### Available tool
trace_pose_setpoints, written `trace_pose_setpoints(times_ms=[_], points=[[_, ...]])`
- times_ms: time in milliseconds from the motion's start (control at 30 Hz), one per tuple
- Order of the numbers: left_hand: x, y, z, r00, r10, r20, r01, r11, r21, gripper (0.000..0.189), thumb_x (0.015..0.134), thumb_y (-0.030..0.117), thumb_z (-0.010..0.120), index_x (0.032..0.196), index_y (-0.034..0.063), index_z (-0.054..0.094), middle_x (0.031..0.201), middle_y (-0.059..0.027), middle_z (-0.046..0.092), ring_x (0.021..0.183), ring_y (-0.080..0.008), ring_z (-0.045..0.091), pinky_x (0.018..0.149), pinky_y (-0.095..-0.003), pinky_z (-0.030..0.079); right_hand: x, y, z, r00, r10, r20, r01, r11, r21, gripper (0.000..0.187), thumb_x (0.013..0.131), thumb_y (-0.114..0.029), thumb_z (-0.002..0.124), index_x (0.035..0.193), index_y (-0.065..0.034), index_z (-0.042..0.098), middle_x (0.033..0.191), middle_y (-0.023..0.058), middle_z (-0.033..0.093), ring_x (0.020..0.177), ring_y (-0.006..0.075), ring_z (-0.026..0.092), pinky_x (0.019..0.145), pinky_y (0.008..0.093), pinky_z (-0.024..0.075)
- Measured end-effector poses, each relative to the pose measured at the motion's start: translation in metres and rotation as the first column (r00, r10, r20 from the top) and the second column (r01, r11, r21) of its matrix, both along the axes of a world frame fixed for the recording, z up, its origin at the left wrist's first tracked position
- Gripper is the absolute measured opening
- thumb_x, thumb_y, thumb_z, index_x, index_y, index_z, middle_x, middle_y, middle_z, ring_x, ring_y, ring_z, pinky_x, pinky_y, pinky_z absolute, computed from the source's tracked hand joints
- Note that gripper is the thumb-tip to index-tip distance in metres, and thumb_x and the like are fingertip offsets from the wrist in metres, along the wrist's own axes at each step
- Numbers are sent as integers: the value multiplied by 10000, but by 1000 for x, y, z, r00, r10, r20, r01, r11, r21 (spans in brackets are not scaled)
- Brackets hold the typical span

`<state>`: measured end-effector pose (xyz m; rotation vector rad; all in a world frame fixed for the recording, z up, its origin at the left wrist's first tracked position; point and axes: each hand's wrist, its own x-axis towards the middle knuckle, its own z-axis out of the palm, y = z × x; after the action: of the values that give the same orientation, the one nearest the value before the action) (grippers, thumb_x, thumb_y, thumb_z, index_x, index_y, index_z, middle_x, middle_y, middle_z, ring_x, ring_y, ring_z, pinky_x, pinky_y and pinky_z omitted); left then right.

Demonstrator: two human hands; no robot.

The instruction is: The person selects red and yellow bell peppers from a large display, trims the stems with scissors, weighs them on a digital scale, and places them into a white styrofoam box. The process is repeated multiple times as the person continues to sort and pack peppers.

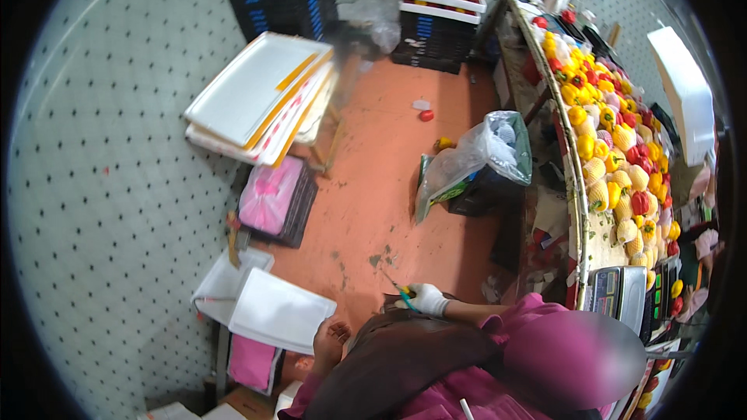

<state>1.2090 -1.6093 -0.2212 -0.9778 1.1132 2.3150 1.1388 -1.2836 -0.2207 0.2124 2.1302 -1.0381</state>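
Observation:
My right hand (429, 300), in a white glove, grips small shears (407, 297) with teal and yellow handles. Their thin blade points away from me over the floor. My bare left hand (331, 338) has loosely curled fingers and nothing visible in it. Just beyond it lies the near edge of a white tray or lid (283, 310); whether they touch is hard to tell. A dark apron (402, 361) covers my front between both arms.
Right, a long table edge (575, 186) borders yellow and red bell peppers (618, 134), many in foam nets, and a weighing scale (633, 297). A bag-lined bin (496, 186) stands ahead. One red pepper (426, 115) lies on the floor. Left are stacked trays (257, 87) and a pink bag (265, 198).

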Motion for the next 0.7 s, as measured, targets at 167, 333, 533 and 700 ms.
trace_pose_setpoints(times_ms=[167, 333, 533, 700], points=[[-99, 41, 29, 966, -260, -11, 258, 963, -76, 316, 1043, 310, 502, 1179, 41, 598, 976, -116, 661, 910, -231, 646, 838, -392, 538, -39, 74, -14, 964, -244, -105, 252, 965, 76, 618, 754, -587, 805, 1053, -53, 719, 971, 146, 741, 915, 308, 715, 828, 388, 542], [-214, 53, 11, 938, -346, -10, 335, 915, -224, 343, 1024, 269, 525, 1225, -5, 564, 987, -136, 630, 894, -231, 637, 814, -369, 556, -91, 94, -38, 851, -520, -69, 507, 850, -145, 582, 780, -541, 838, 1071, -55, 705, 904, 80, 715, 810, 171, 652, 794, 326, 525], [-429, 110, -7, 897, -438, 67, 443, 885, -141, 250, 1006, 196, 564, 1170, 8, 565, 937, -119, 626, 811, -223, 639, 752, -352, 558, -194, 121, -36, 730, -677, -94, 670, 736, -94, 572, 779, -564, 824, 1022, -57, 718, 926, 89, 729, 847, 187, 676, 820, 349, 524], [-576, 199, 3, 781, -601, -171, 536, 785, -311, 186, 1004, 179, 562, 1123, 42, 603, 845, -76, 646, 714, -183, 641, 631, -308, 538, -286, 163, -12, 627, -774, -86, 770, 633, -83, 546, 790, -538, 820, 1023, -59, 702, 907, 76, 732, 809, 176, 686, 785, 335, 536]])
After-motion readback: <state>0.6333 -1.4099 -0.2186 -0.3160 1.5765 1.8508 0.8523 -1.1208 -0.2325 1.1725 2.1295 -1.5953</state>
